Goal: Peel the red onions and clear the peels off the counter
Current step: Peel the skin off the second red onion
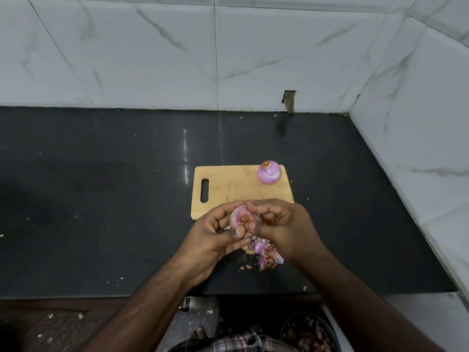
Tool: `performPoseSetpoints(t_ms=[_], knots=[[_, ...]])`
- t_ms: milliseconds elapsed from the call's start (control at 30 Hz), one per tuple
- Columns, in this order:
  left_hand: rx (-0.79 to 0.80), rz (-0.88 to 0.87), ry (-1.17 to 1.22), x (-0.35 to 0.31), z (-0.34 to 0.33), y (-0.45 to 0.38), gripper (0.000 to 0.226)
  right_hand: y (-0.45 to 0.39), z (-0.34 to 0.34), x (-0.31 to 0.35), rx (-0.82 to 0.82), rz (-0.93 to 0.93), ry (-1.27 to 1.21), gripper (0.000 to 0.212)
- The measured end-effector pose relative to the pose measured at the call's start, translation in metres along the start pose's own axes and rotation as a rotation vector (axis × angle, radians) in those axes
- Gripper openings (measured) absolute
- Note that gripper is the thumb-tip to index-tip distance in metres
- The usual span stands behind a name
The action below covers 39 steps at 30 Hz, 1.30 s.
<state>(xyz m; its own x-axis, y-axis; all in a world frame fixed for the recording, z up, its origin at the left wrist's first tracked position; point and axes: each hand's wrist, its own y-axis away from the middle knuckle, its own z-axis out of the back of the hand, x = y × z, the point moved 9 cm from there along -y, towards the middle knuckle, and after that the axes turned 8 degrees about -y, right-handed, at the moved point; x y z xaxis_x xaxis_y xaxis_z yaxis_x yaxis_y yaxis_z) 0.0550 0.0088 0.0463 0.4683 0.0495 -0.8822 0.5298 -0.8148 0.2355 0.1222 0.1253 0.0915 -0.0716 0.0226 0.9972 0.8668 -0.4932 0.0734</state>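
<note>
from the head camera, the left hand cupped a partly peeled red onion with fingers curled round it, while the right hand, pressed against it on the other side, pinched at the onion's skin with thumb and fingertips. a peeled onion sat beyond the right hand on the wooden cutting board. loose peels lay on the black counter just beneath both hands.

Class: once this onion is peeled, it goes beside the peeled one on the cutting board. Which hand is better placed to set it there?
Left, probably. The left hand cradles the onion, while the right hand only pinches skin. The peeled onion sits on the cutting board.
</note>
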Motion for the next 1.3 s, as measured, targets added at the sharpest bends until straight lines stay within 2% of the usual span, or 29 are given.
performPoseSetpoints(t_ms=[267,400,567,667,833,1000,1067,1133,1167,1233,1300], knots=[[-0.008,-0.016,-0.003,-0.003,-0.001,0.000,0.052,0.001,-0.001,-0.002,-0.009,0.002,-0.101,0.036],[-0.017,-0.011,-0.011,-0.002,0.000,0.002,0.051,0.002,-0.002,-0.008,-0.017,-0.018,-0.103,0.036],[-0.029,-0.004,-0.018,-0.001,0.000,0.003,0.051,0.003,0.000,-0.006,-0.018,-0.023,-0.083,0.024],[-0.018,-0.011,-0.035,-0.003,-0.003,0.004,0.054,0.006,-0.004,-0.002,0.019,0.023,-0.037,0.029],[-0.035,0.007,-0.030,-0.003,-0.005,0.003,0.058,0.007,0.004,-0.007,-0.110,0.003,-0.203,0.023],[-0.046,0.014,-0.036,0.000,-0.007,0.005,0.058,0.004,0.016,-0.013,-0.216,0.009,-0.088,0.020],[-0.055,0.005,-0.025,0.000,-0.008,0.005,0.053,0.002,0.016,-0.015,-0.158,-0.028,-0.118,0.020],[-0.083,-0.008,0.002,-0.003,-0.003,0.004,0.049,0.001,0.006,-0.014,-0.023,-0.054,-0.132,0.018],[-0.098,-0.009,0.015,-0.005,-0.001,0.004,0.048,0.002,0.002,-0.014,0.021,-0.048,-0.114,0.026],[-0.104,-0.011,0.019,-0.007,0.001,0.003,0.048,0.002,0.001,-0.015,0.029,-0.033,-0.113,0.041],[-0.097,-0.006,0.016,-0.007,0.001,0.003,0.049,0.002,0.003,-0.015,-0.008,-0.018,-0.160,0.044]])
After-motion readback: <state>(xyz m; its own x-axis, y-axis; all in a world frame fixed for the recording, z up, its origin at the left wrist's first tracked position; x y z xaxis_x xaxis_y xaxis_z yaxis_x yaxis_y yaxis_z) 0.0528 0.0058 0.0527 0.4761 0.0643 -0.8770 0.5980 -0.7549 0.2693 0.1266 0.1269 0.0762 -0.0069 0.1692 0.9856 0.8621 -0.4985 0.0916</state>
